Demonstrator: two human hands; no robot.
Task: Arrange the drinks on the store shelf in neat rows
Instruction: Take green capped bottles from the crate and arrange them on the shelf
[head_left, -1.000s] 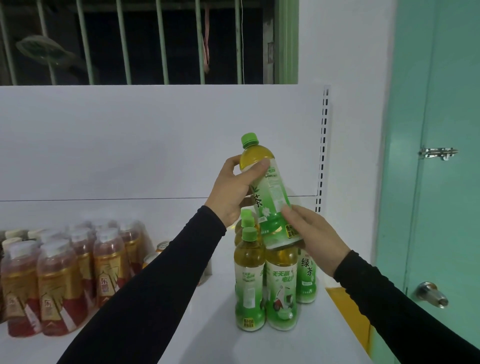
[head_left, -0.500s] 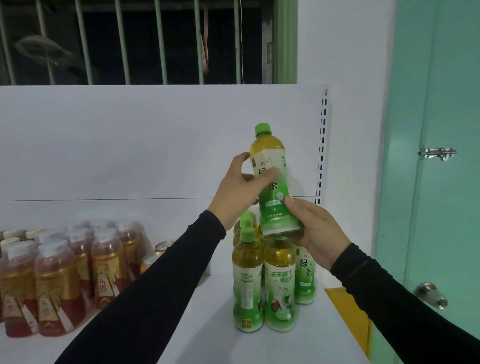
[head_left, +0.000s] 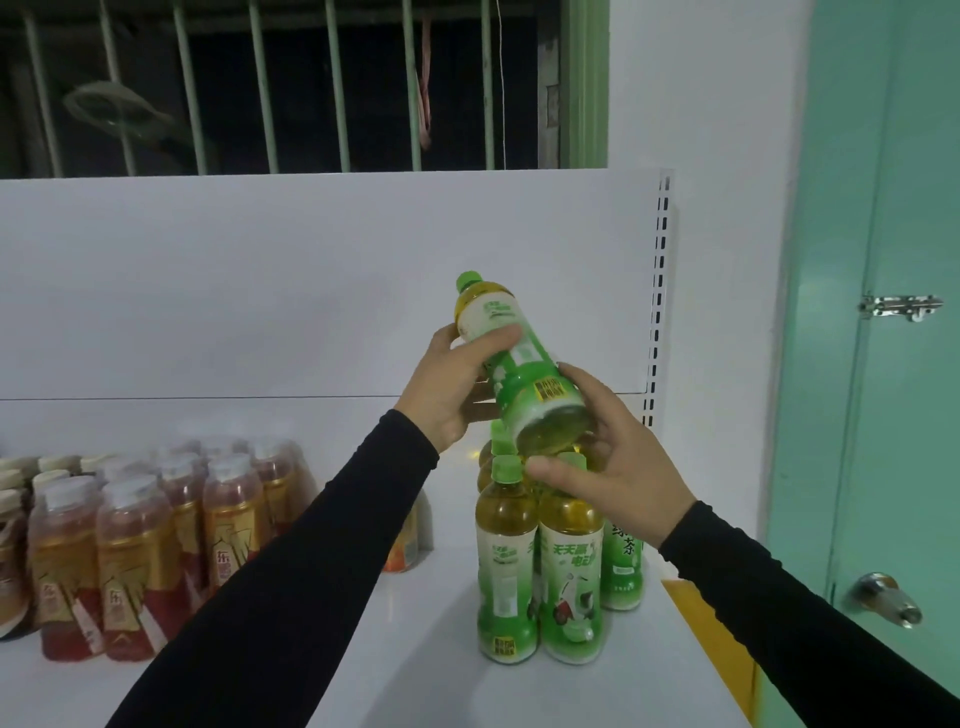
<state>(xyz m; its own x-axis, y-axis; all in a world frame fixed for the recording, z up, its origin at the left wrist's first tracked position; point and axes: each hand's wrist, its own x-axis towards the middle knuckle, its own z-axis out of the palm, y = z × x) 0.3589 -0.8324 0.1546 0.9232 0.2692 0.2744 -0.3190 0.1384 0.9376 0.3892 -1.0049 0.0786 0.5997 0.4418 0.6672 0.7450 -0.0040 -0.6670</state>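
- The white shelf (head_left: 363, 649) runs across the lower half of the view, with a white back panel behind it and a slotted upright (head_left: 658, 291) at its right end.
- A green door (head_left: 893, 364) stands to the right of the shelf, with a metal latch (head_left: 901, 306) and a round knob (head_left: 885, 597).
- A barred window (head_left: 270, 83) sits above the back panel.
- On the left of the shelf stands a cluster of red tea bottles (head_left: 135, 545) with pale caps and gold labels; at least nine show, though the far ones blur and the sleeve hides some.
- Near the right end stands a tight group of green tea bottles (head_left: 540, 571), upright, green caps up. Three show clearly in front, with at least one more behind them; the exact count cannot be told.
- The held bottle (head_left: 519, 364) is in the air just above that group. Its long axis is tilted, with the cap pointing up, left and away and the base facing down toward the camera.
- The left hand (head_left: 447, 384) grips the upper body of the held bottle, thumb across the label.
- The right hand (head_left: 613, 457) grips its lower end, fingers curled round the side and the thumb under the base.
- An orange can (head_left: 402, 545) peeks out beside the left sleeve.
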